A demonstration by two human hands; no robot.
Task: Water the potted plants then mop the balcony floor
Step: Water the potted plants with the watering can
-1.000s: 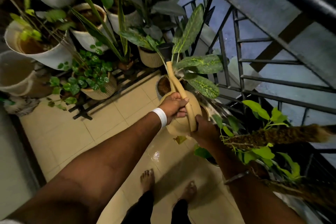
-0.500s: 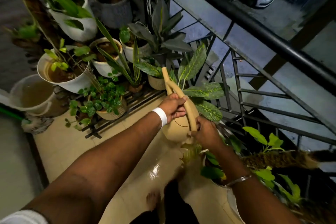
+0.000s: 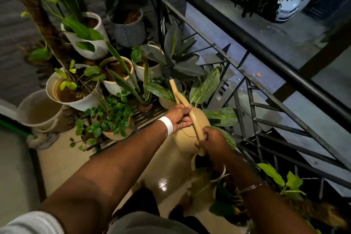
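Holding the can (image 3: 190,133) with both hands above the floor (image 3: 62,159), near its railing edge.

- Left grip (image 3: 180,118), white wristband (image 3: 168,124) at the wrist: fingers closed round the forward part of the handle (image 3: 195,125), thumb on top.
- Right grip (image 3: 214,143): wrapped round the handle's rear end, against the can body.
- Spout (image 3: 173,86) angles up and away. Its black rose (image 3: 167,69) sits among the dark leaves of a plant (image 3: 180,59). Whether water leaves the rose: cannot tell.
- Pots (image 3: 81,103) crowd the floor's far corner, some on a dark rack (image 3: 147,117) along the railing (image 3: 247,42).
- Bucket (image 3: 38,114) of murky water stands at the floor's left edge, with the mop head (image 3: 42,139) just beside it.
- Wet sheen (image 3: 163,184) shows on the tiles below the can.
- One more pot (image 3: 220,175) sits under the right wrist, by the railing edge.
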